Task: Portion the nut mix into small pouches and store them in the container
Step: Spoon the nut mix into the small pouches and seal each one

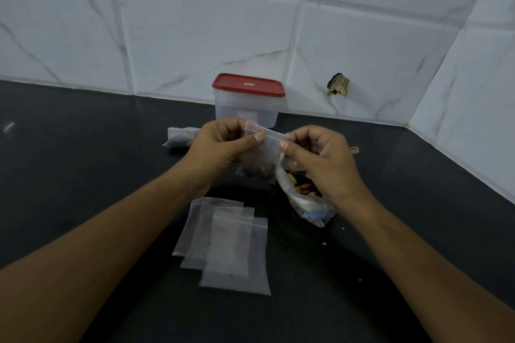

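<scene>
Fingers of left hand and right hand were curled, pinching the seal strip of one part-filled pouch above the counter, near the red-lidded container.

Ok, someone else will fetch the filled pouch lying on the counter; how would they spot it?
Find the red-lidded container against the tiled wall. Just left of it and nearer you, on the black counter, a pouch lies behind the left hand. It holds dark mix and lies alone, unlike the held pouch and the flat empty pouches stacked nearer.
</scene>
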The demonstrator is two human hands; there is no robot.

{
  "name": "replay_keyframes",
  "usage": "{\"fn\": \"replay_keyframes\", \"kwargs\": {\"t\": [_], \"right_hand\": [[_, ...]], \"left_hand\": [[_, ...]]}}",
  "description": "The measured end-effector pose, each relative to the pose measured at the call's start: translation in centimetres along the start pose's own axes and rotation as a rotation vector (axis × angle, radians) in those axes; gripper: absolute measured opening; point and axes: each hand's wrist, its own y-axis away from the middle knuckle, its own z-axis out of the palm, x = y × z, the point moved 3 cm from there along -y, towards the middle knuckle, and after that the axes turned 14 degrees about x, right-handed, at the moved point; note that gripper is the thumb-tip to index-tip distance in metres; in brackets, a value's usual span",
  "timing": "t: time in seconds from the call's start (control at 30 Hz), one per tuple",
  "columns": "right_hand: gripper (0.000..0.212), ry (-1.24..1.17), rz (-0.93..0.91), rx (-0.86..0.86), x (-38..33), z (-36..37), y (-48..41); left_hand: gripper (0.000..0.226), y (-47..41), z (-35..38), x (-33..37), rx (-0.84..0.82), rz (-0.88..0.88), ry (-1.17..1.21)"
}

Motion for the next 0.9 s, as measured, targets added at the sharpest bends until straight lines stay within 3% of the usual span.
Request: {"fn": "replay_keyframes", "kwargs": {"t": [0.33,0.73,0.9], "right_hand": [[0.003,0.034,0.036,-0.017,0.4,-0.27,-0.24],[0.004,0.031,0.057,-0.018,0.7,-0.12,-0.24],[0.004,0.078,0.051,0.001,0.75,-0.59,-0.49]], "left_hand": [[0.002,-0.07,-0.36,-0.24,-0.012,-0.03,0.012],[0.003,-0.38,-0.41,-0.57,-0.027,-0.027,-0.005],[0.019,-0.43,-0.52,-0.56,-0.013,-0.044,-0.022]]}}
